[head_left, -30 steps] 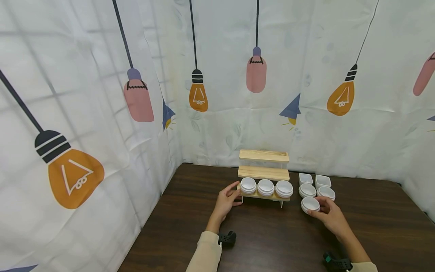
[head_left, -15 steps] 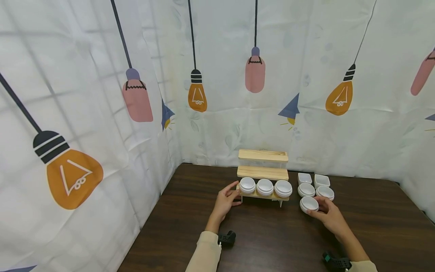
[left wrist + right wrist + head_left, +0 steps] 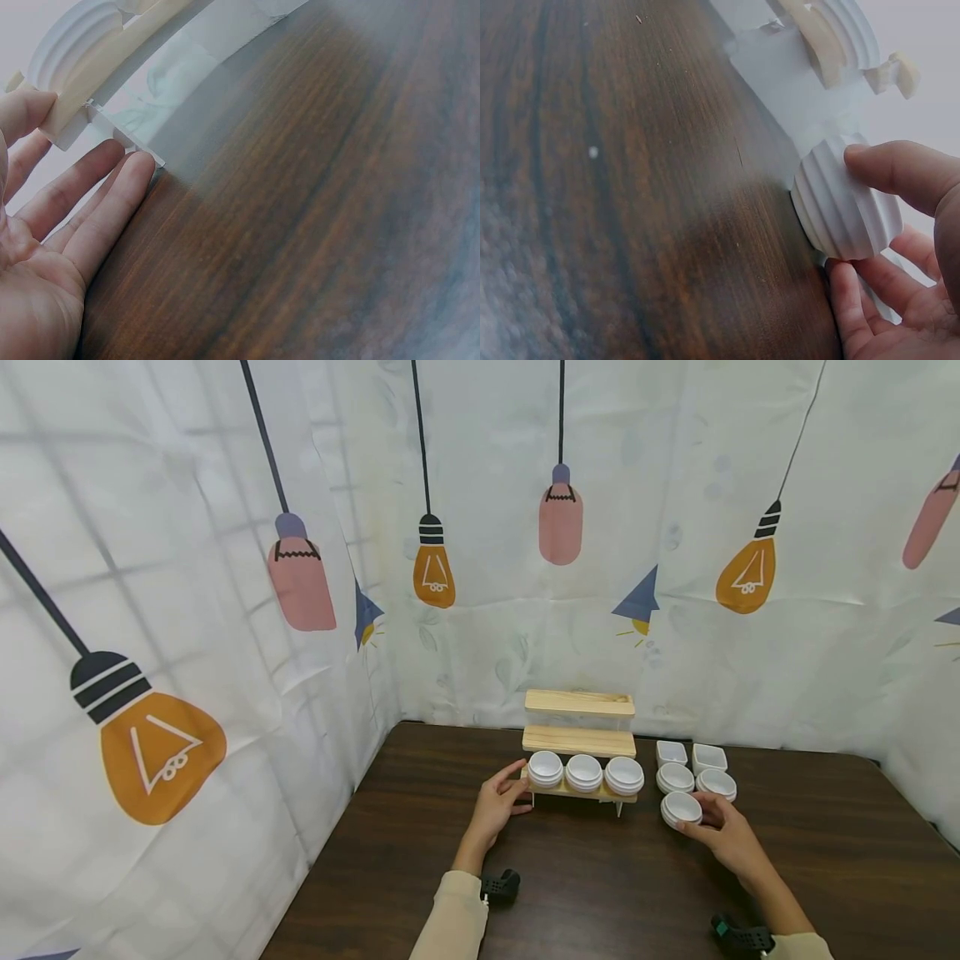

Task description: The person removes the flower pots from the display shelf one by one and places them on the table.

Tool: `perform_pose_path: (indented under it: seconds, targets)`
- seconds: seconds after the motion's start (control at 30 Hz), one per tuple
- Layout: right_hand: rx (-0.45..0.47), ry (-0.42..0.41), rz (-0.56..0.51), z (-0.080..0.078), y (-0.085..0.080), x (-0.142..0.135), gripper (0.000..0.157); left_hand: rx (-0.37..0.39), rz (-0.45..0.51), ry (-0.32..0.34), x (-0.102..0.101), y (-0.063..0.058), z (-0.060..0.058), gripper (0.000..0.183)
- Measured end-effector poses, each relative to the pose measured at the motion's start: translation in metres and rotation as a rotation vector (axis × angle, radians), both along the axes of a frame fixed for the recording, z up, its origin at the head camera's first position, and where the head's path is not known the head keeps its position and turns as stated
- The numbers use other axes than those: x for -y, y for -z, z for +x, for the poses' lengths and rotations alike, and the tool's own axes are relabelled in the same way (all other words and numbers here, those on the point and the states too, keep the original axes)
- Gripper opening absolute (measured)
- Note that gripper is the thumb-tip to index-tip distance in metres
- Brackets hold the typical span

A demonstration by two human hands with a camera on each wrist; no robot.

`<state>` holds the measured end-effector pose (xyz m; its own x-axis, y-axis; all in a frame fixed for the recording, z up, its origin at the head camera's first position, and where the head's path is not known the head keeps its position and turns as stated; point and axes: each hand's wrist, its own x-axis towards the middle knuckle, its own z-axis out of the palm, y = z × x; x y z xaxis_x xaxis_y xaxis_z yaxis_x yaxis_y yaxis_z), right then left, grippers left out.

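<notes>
Fingers (image 3: 847, 296) of the right hand (image 3: 726, 833) grip a white dish (image 3: 681, 810); those of the left hand (image 3: 493, 807) pinch the wooden stand (image 3: 577, 741).

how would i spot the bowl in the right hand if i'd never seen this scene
On the dark wooden table, find the three-tier wooden stand, then look right to five white dishes. The round, ribbed bowl is nearest the camera, the only one gripped by the right hand.
</notes>
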<state>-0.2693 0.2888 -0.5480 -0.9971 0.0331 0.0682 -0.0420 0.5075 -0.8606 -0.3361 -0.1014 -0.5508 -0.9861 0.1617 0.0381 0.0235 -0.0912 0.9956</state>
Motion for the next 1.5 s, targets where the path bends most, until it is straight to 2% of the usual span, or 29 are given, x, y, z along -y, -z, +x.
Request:
perform_pose_path:
  seconds: [0.43,1.23,1.5]
  targets:
    - [0.003,-0.010,-0.020,-0.0003,-0.0006,-0.0003,0.064,-0.002,-0.004,-0.001,0.0006,0.0035,-0.0018,0.045]
    - [0.010,-0.011,-0.032,-0.0010,0.0009,-0.0004,0.063,-0.010,-0.005,0.007,0.0007,0.0017,-0.0007,0.046]
    - [-0.012,-0.003,-0.036,0.0019,-0.0039,0.0024,0.062,-0.011,0.004,0.006,0.0000,-0.0011,0.0005,0.045]
